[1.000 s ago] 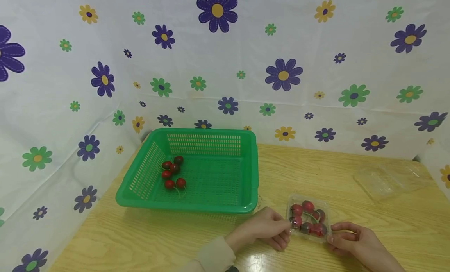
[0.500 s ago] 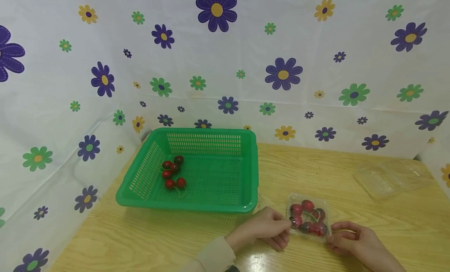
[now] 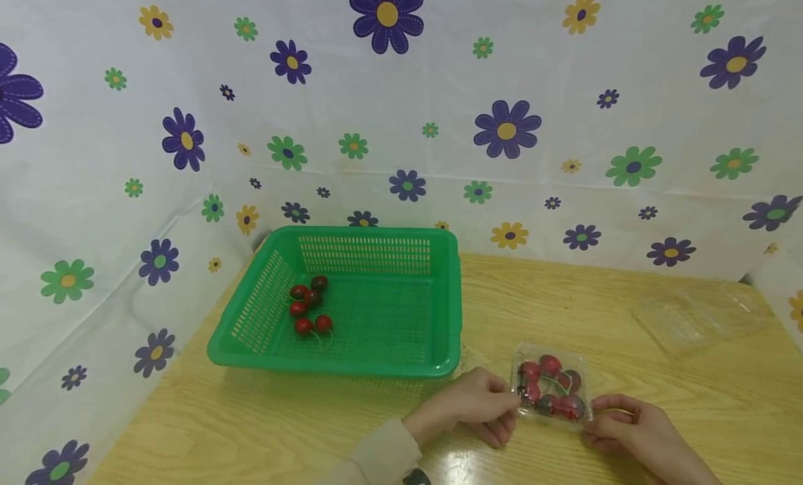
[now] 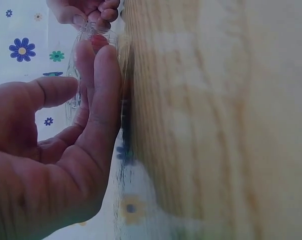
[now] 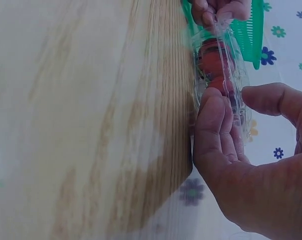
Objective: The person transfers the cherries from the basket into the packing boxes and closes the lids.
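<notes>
A small clear plastic box (image 3: 552, 389) of red cherries lies on the wooden table (image 3: 564, 297) near its front edge. My left hand (image 3: 511, 405) pinches the box's left edge with curled fingers. My right hand (image 3: 592, 419) holds its near right corner between thumb and fingers. In the left wrist view my left hand's fingers (image 4: 98, 75) lie against the clear box (image 4: 73, 105). In the right wrist view the box (image 5: 218, 60) sits between my right hand's thumb and fingers (image 5: 213, 125). A green basket (image 3: 439, 307) to the left holds several cherries (image 3: 310, 307).
A second clear plastic tray (image 3: 693, 319) lies at the back right of the table. A flowered white cloth (image 3: 401, 109) walls in the back and left side. Bare wood lies between the basket and the clear tray.
</notes>
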A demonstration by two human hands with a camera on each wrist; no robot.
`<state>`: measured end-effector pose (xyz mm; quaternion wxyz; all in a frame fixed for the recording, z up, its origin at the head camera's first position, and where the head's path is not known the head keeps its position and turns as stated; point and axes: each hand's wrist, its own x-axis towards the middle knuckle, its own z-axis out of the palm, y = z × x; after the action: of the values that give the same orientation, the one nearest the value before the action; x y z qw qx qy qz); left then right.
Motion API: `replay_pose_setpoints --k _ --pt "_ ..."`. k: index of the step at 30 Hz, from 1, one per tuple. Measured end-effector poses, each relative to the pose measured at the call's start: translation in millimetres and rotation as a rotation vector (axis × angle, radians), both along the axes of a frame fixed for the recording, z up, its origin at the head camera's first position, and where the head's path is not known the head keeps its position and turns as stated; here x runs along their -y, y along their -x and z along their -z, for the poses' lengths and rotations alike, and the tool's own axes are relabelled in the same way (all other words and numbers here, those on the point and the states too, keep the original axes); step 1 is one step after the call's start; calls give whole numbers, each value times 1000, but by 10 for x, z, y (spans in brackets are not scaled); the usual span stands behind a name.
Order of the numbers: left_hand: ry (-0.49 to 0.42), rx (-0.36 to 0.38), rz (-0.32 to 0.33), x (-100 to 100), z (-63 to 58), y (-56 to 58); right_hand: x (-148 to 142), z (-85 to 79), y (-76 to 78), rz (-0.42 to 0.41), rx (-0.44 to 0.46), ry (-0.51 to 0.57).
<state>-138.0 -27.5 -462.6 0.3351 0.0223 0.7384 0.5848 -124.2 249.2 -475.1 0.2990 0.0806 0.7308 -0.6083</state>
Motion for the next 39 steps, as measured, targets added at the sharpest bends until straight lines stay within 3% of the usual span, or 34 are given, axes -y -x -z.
replay_pose_setpoints --k 32,39 --pt "-9 0 28 23 13 7 85 -57 -26 2 -34 7" --pt "-22 -4 -16 48 -8 7 108 -65 -28 6 -54 -33"
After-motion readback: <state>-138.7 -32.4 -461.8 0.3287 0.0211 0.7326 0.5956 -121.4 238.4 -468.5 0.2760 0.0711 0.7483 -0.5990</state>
